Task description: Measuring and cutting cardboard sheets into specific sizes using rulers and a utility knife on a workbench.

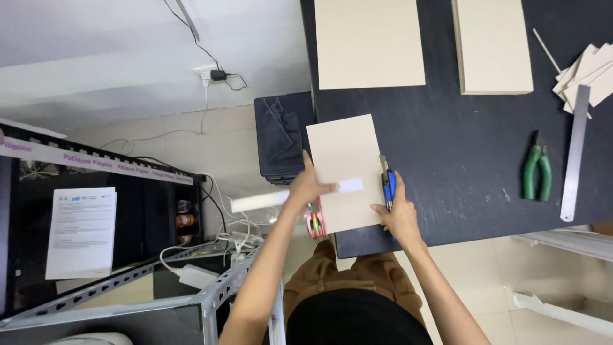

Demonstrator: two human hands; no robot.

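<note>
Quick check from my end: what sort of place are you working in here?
Probably a craft or workshop bench. The dark table holds cut cardboard sheets, green pliers and a metal ruler, while the right hand holds a blue knife beside a cardboard piece.
</note>
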